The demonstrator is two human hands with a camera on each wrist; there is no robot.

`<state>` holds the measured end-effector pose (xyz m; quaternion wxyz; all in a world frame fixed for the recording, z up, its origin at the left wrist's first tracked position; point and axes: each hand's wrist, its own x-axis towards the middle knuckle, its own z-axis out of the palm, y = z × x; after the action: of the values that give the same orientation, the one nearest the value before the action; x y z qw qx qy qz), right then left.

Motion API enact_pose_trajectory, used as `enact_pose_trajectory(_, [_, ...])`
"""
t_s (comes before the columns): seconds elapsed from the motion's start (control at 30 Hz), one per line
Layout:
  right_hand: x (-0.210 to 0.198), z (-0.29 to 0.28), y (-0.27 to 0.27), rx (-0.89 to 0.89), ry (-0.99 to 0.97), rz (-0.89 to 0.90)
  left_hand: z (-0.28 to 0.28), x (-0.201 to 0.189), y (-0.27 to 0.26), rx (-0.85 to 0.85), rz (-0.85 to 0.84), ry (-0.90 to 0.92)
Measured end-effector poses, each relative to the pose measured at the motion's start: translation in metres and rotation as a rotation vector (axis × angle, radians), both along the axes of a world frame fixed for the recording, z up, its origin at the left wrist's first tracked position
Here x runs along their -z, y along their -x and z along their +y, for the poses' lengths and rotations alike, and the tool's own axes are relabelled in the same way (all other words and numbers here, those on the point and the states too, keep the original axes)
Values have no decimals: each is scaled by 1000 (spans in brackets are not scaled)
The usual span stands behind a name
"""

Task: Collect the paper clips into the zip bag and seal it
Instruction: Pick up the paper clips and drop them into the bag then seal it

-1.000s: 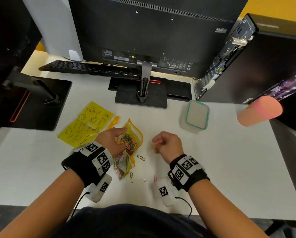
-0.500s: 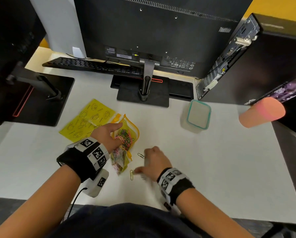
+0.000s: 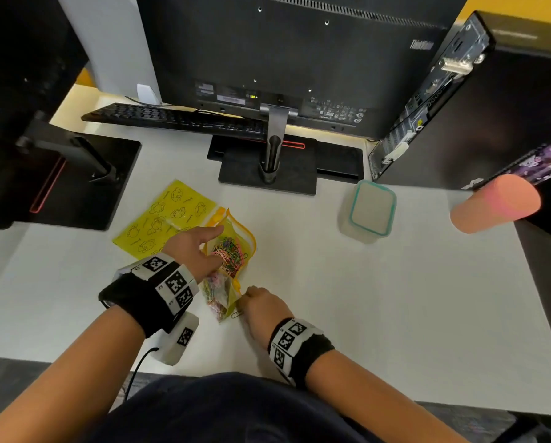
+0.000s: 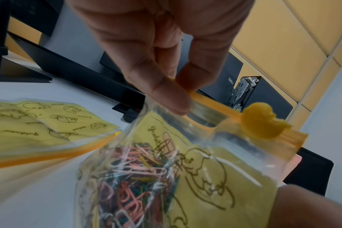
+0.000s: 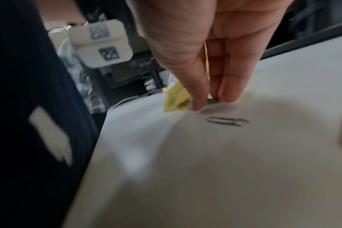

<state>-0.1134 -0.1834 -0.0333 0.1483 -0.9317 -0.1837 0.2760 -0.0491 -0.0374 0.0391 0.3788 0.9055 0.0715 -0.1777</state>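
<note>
A clear and yellow zip bag [image 3: 236, 233] with an orange zip strip lies on the white table [image 3: 395, 298], holding several coloured paper clips [image 4: 135, 169]. My left hand [image 3: 204, 241] pinches the bag's orange zip strip [image 4: 209, 101] between thumb and finger and keeps the mouth raised; a duck-shaped slider [image 4: 263, 121] sits at the strip's end. At the bag's near end, my right hand [image 3: 248, 295] pinches a small dark paper clip [image 5: 213, 101] just above the table. Another loose clip [image 5: 226, 121] lies flat beside those fingers, also seen in the head view as a loose clip [image 3: 236, 314].
A second yellow zip bag [image 3: 165, 219] lies flat to the left. A lidded square container [image 3: 371, 209] and a pink cup [image 3: 495, 203] stand to the right. Monitor stands [image 3: 267, 174], a keyboard [image 3: 172, 118] and a computer tower [image 3: 459, 107] line the back.
My right hand has come down from the middle of the table towards me and left, to the loose clips at the bag's near end. The left hand has stayed on the bag's mouth.
</note>
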Motion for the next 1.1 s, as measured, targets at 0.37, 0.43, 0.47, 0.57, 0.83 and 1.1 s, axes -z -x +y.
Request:
enact_pose_trajectory(0.37, [-7, 11, 4, -62, 206, 17, 2, -2, 4, -20, 0, -46])
enact_pose_trajectory(0.43, [-5, 9, 9, -97, 196, -26, 1, -1, 4, -20, 3, -42])
enact_pose_trajectory(0.47, [-6, 8, 12, -117, 198, -62, 2, -1, 4, -22, 3, -40])
enact_pose_trajectory(0.57, [-9, 7, 14, -91, 271, -91, 2, 1, 3, -15, 4, -39])
enact_pose_trajectory(0.83, [-12, -10, 0, 57, 183, -53, 5, 3, 4, -16, 7, -26])
enact_pose_trajectory(1.1, [-7, -8, -3, 153, 104, 26, 12, 1, 8, -36, 12, -12])
